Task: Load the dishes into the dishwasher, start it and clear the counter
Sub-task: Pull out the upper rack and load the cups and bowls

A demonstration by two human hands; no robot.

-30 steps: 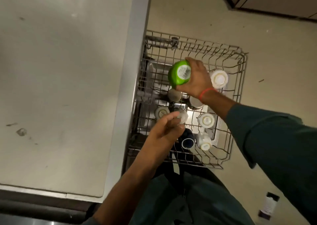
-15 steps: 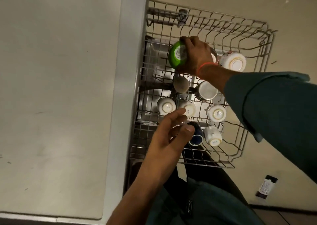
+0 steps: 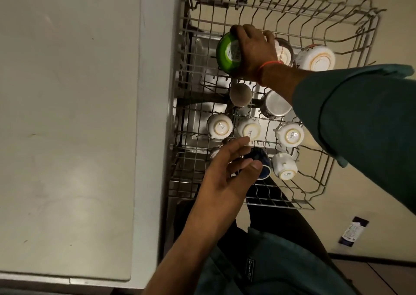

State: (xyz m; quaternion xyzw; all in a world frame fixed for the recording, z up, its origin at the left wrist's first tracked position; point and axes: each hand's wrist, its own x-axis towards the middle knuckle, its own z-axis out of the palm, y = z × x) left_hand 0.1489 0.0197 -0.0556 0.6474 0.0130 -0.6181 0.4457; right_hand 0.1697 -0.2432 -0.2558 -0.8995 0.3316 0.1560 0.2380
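Observation:
The wire dishwasher rack (image 3: 351, 11) is pulled out over the floor, right of the counter. My right hand (image 3: 254, 51) grips a green cup (image 3: 226, 52), upside down and tilted, at the rack's far left part. My left hand (image 3: 227, 173) hovers over the rack's near left, fingers relaxed, holding nothing. Several upturned white cups (image 3: 220, 127) stand in the rack's middle, with a dark blue cup (image 3: 262, 163) partly hidden behind my left thumb. A steel cup (image 3: 273, 104) and a brown cup (image 3: 240, 94) sit between them and the green cup.
The pale counter top (image 3: 67, 114) fills the left side, its grey edge (image 3: 155, 114) beside the rack. A large white bowl (image 3: 315, 58) lies at the rack's far right. A small dark packet (image 3: 353, 231) lies on the floor at the right. My legs are below.
My right hand has lowered the green cup into the rack's far left part and tilted it. The view has shifted closer over the rack. My left hand stays hovering.

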